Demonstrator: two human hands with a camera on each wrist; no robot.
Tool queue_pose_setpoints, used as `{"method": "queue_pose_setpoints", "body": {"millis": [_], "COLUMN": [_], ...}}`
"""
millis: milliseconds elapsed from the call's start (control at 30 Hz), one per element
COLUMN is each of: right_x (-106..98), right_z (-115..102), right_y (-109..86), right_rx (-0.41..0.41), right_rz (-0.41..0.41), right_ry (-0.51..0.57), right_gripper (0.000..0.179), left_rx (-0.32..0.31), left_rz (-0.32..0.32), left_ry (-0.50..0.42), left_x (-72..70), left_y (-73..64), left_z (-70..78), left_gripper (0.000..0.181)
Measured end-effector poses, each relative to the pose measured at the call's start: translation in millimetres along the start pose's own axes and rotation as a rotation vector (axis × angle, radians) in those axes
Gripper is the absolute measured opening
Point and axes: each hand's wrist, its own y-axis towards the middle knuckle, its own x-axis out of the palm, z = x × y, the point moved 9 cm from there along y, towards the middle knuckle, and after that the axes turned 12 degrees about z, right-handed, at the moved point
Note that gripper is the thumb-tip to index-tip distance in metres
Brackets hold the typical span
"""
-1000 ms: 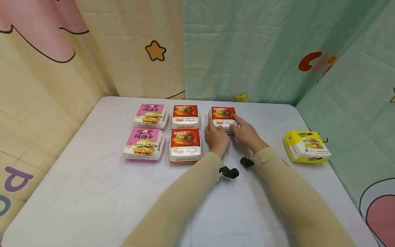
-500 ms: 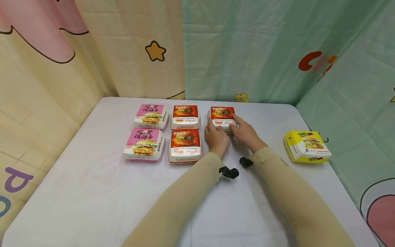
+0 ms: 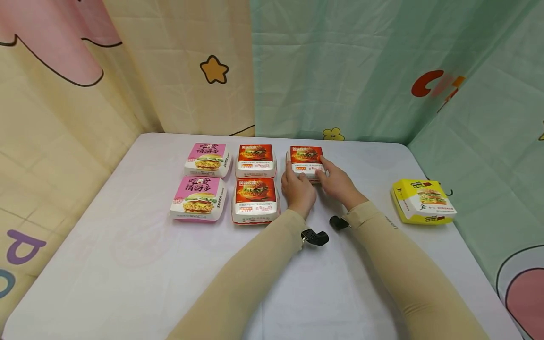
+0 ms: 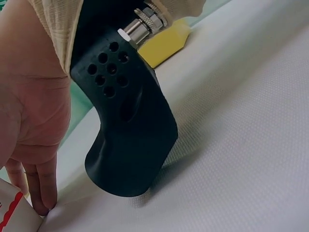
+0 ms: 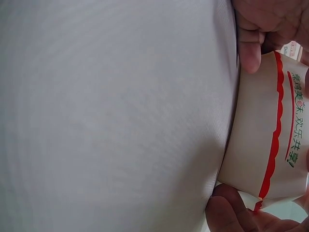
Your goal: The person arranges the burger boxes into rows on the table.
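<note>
Both hands are on a red-topped burger box point(image 3: 307, 166) at the back of the table, which has a burger picture on its lid. My left hand point(image 3: 299, 192) holds its left side, thumb at the front edge. Opposite it, my right hand point(image 3: 341, 185) grips the right side, thumb near the front corner and a finger along the lid's edge. The right wrist view shows the box's white wall point(image 5: 253, 130) with a red wavy band, standing low against the white cloth, fingers at both ends. A corner of the box point(image 4: 17, 208) shows in the left wrist view.
Left of the held box, two more red burger boxes point(image 3: 255, 160) point(image 3: 256, 202) stand one before the other. Farther left, two pink burger boxes point(image 3: 208, 159) point(image 3: 199, 199) stand likewise. A yellow burger box point(image 3: 422, 202) sits near the right table edge. Curtains point(image 3: 323, 71) surround the table.
The held red box and both hands have shifted very slightly left since a second ago. The other boxes have stayed put.
</note>
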Motion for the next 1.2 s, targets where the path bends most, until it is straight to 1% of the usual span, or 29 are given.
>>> {"method": "queue_pose_setpoints", "body": {"millis": [200,533,833,1033,1200], "right_x": [1.5,0.7,1.4,-0.1,-1.9], "right_z": [-0.1,-1.3,-0.3,-1.1,-1.8], "right_y": [1.5,1.4,1.9,2.1,2.4], "right_rx": [0.001,-0.011,-0.013,-0.022,-0.013], "right_rz": [-0.004,0.002,-0.003,-0.011,-0.026], "right_ry": [0.002,0.005,0.01,0.004,0.002], "right_gripper": [0.065,0.065,0.065,0.064,0.065], "left_rx": [0.037,0.025,0.034,0.019,0.014], "left_rz": [0.016,0.003,0.004,0.007,0.005], "left_ry": [0.002,-0.014,0.022,0.02,0.024], "left_x": [-1.8,-1.7,-1.5,-0.8,-0.1], "left_y": [0.8,0.8,0.9,0.2,-0.3], "left_z": [3.0,2.9,4.0,3.8,3.8], "left_gripper": [0.06,0.062,0.064,0.064,0.066]}}
